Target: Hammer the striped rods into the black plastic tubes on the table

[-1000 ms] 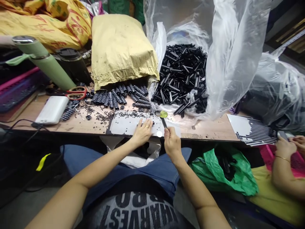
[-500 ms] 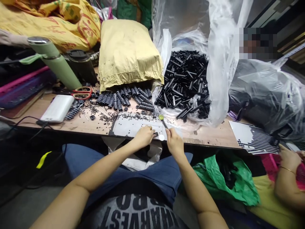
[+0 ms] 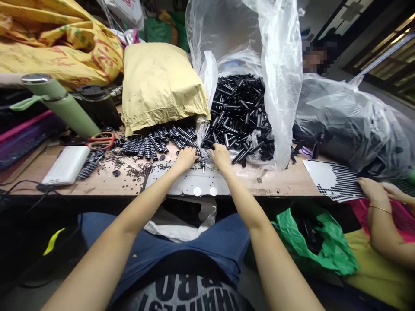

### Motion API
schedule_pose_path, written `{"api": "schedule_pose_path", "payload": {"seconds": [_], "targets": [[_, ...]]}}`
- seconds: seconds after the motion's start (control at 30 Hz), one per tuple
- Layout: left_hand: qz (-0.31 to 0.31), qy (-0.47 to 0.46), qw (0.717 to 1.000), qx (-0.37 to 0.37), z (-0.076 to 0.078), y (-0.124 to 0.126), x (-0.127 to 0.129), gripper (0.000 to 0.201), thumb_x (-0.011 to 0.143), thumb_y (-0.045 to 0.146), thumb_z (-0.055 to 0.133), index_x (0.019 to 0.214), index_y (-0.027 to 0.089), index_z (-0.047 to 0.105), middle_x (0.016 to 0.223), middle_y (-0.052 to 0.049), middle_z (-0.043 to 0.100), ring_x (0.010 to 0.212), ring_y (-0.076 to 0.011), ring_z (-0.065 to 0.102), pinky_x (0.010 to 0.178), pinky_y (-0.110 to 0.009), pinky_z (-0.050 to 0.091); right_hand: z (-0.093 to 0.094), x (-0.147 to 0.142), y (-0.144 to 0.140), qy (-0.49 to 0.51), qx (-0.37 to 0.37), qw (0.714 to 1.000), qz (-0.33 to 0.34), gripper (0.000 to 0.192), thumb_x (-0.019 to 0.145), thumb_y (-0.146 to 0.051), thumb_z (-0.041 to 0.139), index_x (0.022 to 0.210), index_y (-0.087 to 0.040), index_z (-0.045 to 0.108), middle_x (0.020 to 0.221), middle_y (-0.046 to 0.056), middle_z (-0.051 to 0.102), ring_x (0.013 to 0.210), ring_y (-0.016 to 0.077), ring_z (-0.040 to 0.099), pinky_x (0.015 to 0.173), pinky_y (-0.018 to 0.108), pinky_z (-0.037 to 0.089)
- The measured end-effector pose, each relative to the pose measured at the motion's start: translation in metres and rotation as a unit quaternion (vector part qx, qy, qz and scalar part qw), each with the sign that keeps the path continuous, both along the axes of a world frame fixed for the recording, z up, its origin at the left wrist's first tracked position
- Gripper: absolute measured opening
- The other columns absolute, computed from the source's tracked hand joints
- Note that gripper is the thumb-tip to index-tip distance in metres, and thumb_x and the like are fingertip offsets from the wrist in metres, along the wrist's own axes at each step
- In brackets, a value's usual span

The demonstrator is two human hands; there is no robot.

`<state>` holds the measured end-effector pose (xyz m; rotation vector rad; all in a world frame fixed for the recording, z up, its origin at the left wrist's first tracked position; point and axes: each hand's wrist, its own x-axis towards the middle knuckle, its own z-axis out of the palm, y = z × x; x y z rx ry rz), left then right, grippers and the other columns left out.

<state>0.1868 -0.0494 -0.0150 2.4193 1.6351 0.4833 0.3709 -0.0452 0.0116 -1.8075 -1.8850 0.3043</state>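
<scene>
My left hand (image 3: 187, 158) is closed at the front of several black rods with white rings (image 3: 147, 147). One ringed rod (image 3: 203, 162) stands just right of its fingers; whether they grip anything is hidden. My right hand (image 3: 221, 156), fingers curled, reaches to the front edge of a heap of glossy black tubes (image 3: 241, 101) in a clear plastic bag (image 3: 281, 77). Dark tubes lie at its fingertips, and what it holds cannot be made out. Below both hands lies a pale sheet (image 3: 175, 183) with two white discs (image 3: 197, 191) near the table edge.
A yellow sack (image 3: 162, 86) rests behind the ringed rods. Left are red-handled scissors (image 3: 101, 141), a white box-shaped device (image 3: 66, 165) and a green flask (image 3: 69, 110). Tiny black rings (image 3: 136, 170) litter the table. At right, a co-worker's hand (image 3: 372, 190) touches a striped sheet (image 3: 327, 177).
Both hands have moved forward, away from the table edge; the right has reached the tube heap. The yellow-green-headed tool in the right hand is no longer plainly visible. A second white disc now shows.
</scene>
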Motion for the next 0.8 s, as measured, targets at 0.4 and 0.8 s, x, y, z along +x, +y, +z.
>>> {"api": "schedule_pose_path", "payload": {"seconds": [0.4, 0.8], "targets": [[0.137, -0.687, 0.634, -0.329, 0.023, -0.059, 0.005, 0.033, 0.061, 0.026, 0.083, 0.069, 0.013, 0.053, 0.052, 0.005, 0.048, 0.039, -0.0033, 0.038, 0.034, -0.015, 0.023, -0.024, -0.025, -0.094, 0.317, -0.017, 0.937, 0.146, 0.050, 0.072, -0.053, 0.070, 0.107, -0.019, 0.060, 0.104, 0.010, 0.067, 0.095, 0.0235, 0.064, 0.079, 0.039, 0.053], [0.023, -0.710, 0.626, -0.322, 0.030, -0.089, -0.007, 0.053, 0.072, 0.054, 0.070, 0.106, 0.015, 0.057, 0.066, 0.003, 0.056, 0.043, -0.0061, 0.050, 0.039, -0.018, 0.040, 0.019, -0.023, -0.104, 0.072, 0.034, 0.965, 0.248, 0.126, 0.051, -0.049, 0.087, 0.150, -0.020, 0.015, 0.142, 0.018, 0.029, 0.138, 0.0334, 0.028, 0.115, 0.051, 0.026]]}}
